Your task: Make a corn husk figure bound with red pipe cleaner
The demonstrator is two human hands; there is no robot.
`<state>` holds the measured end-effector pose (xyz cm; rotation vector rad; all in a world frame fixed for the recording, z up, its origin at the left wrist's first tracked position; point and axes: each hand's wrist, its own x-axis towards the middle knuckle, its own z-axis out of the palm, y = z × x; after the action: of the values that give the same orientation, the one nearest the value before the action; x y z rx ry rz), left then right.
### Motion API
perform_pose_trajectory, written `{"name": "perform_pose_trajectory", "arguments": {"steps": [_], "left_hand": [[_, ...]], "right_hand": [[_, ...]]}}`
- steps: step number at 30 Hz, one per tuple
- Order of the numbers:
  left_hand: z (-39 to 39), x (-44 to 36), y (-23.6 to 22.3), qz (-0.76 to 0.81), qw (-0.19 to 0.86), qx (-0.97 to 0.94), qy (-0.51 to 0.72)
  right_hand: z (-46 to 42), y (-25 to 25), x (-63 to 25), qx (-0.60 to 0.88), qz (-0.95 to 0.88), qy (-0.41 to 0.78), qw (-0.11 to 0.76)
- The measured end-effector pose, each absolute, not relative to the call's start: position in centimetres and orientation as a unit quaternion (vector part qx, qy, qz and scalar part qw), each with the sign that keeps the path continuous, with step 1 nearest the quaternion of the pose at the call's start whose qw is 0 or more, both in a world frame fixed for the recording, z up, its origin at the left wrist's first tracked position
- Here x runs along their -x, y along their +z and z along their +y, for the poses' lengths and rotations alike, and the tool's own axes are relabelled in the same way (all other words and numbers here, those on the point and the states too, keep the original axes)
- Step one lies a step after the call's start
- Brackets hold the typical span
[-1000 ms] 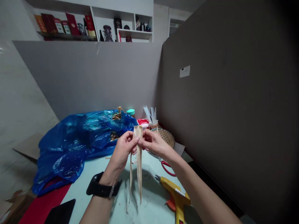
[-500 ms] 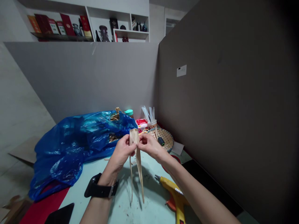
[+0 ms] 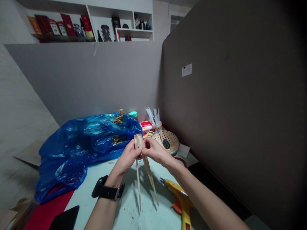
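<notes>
Between my two hands is a pale tan strip of dried husk or leaf, its folded top end standing above my fingers. Two narrow tails of it hang down over the table, spread apart at the bottom. My left hand pinches it from the left side, with a black watch on that wrist. From the right, my right hand pinches the same strip, thumb and fingertips close to the left thumb. Some of the fingers are hidden behind the strip. Below my right forearm lies a yellow glue gun with an orange trigger.
A blue plastic bag holding dried husks spreads over the left. Behind my hands are a woven basket with a dark thread spool, a cup of glue sticks and a green-lidded jar. Grey partitions enclose the table.
The strip's hanging tails have swung to the right and spread farther apart. Both hands keep their pinch, having shifted slightly. The view has moved a little.
</notes>
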<state>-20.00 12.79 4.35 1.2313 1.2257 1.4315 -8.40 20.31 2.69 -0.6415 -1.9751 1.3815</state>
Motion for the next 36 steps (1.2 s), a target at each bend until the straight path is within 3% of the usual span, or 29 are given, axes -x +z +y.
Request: {"name": "perform_pose_trajectory", "arguments": {"steps": [6, 13, 15, 26, 36], "left_hand": [[13.0, 20.5, 3.9, 0.459, 0.455, -0.502, 0.575], [13.2, 21.0, 3.2, 0.475, 0.454, -0.502, 0.562], [13.1, 20.9, 3.5, 0.473, 0.465, -0.499, 0.558], [11.9, 21.3, 6.0, 0.418, 0.543, -0.470, 0.556], [12.4, 21.9, 5.3, 0.399, 0.557, -0.450, 0.573]], "right_hand": [[20.4, 2.7, 8.2, 0.238, -0.745, 0.540, 0.312], [18.8, 3.7, 7.5, 0.247, -0.862, 0.308, 0.320], [18.6, 4.0, 7.4, 0.240, -0.871, 0.291, 0.316], [19.9, 4.9, 6.5, 0.189, -0.785, 0.524, 0.270], [20.4, 4.0, 6.8, 0.135, -0.715, 0.622, 0.289]]}}
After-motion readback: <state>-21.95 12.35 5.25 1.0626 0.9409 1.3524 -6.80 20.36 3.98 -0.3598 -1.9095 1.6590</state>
